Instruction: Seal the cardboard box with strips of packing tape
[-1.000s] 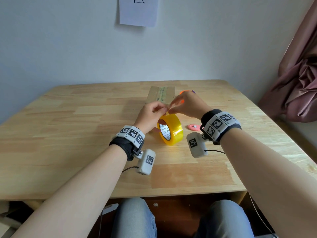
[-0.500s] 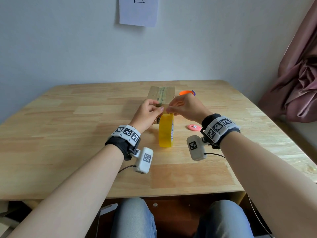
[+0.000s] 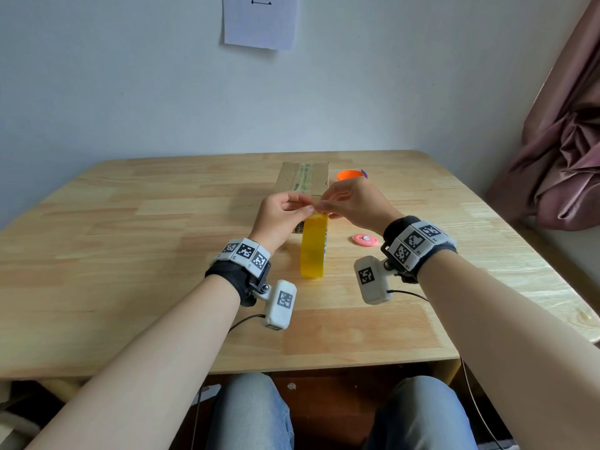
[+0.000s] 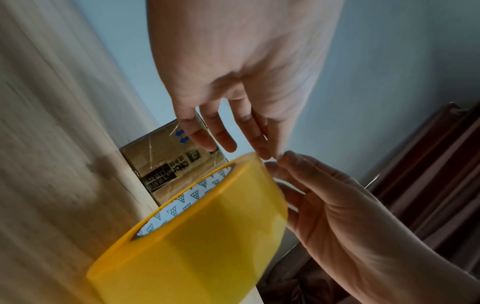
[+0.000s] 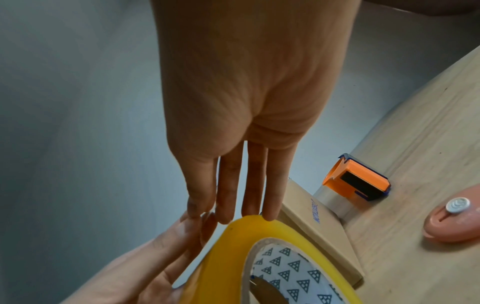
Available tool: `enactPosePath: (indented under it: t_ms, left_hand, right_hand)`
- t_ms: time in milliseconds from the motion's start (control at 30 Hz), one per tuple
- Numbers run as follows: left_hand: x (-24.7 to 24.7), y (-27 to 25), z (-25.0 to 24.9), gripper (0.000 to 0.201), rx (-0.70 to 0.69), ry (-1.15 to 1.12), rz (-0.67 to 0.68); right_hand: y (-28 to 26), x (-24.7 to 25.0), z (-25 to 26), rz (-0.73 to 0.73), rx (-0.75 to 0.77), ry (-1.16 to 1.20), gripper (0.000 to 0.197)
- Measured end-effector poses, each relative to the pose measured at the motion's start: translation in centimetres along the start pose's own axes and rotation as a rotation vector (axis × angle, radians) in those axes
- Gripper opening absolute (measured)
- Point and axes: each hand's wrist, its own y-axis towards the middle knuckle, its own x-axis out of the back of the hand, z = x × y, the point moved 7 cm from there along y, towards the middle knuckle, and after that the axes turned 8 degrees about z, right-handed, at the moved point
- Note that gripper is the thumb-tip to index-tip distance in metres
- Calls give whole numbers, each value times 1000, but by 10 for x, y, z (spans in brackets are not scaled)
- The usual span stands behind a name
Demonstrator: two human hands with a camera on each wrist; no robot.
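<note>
A yellow packing tape roll (image 3: pixel 313 245) stands on edge on the wooden table (image 3: pixel 130 254), just in front of the cardboard box (image 3: pixel 303 177). The box lies flat with a strip of tape along its top seam. My left hand (image 3: pixel 306 209) and right hand (image 3: pixel 321 207) meet at the top of the roll, thumb and fingertips pinching its outer layer. In the left wrist view, my left hand (image 4: pixel 262 152) touches the rim of the roll (image 4: pixel 197 236) and my right hand (image 4: pixel 280 162) curls behind it. No lifted tape end shows.
An orange tape dispenser (image 3: pixel 350 174) sits right of the box, also in the right wrist view (image 5: pixel 355 179). A small pink cutter (image 3: pixel 366 239) lies right of the roll. A pink curtain (image 3: pixel 565 157) hangs at the right. The table's edge runs close above my knees.
The roll turned from showing its white core to standing edge-on toward me. Both hands stayed at its top and have barely moved in the last half second.
</note>
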Motion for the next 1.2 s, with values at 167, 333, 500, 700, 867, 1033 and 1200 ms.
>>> enactPosePath:
  t_ms: [167, 333, 500, 700, 867, 1033, 1200]
  left_hand:
    - [-5, -1, -3, 18, -4, 5, 20]
    - [-5, -3, -2, 16, -9, 10, -4]
    - [-1, -3, -1, 15, 0, -10, -44]
    - [0, -3, -10, 18, -57, 86, -29]
    - [-2, -5, -15, 14, -86, 179, -25]
    - [-3, -1, -16, 7, -100, 328, -55]
    - [-7, 0, -16, 2, -30, 282, -17]
  right_hand:
    - [-1, 0, -2, -8, 11, 29, 17]
    - [-2, 0, -4, -15, 12, 38, 16]
    - [-2, 1, -6, -21, 14, 40, 18]
    - [-2, 0, -3, 3, 26, 42, 21]
    - [-1, 0, -5, -12, 15, 14, 20]
    - [-1, 2, -5, -17, -22, -26, 21]
    - [-3, 8, -6, -58, -72, -102, 26]
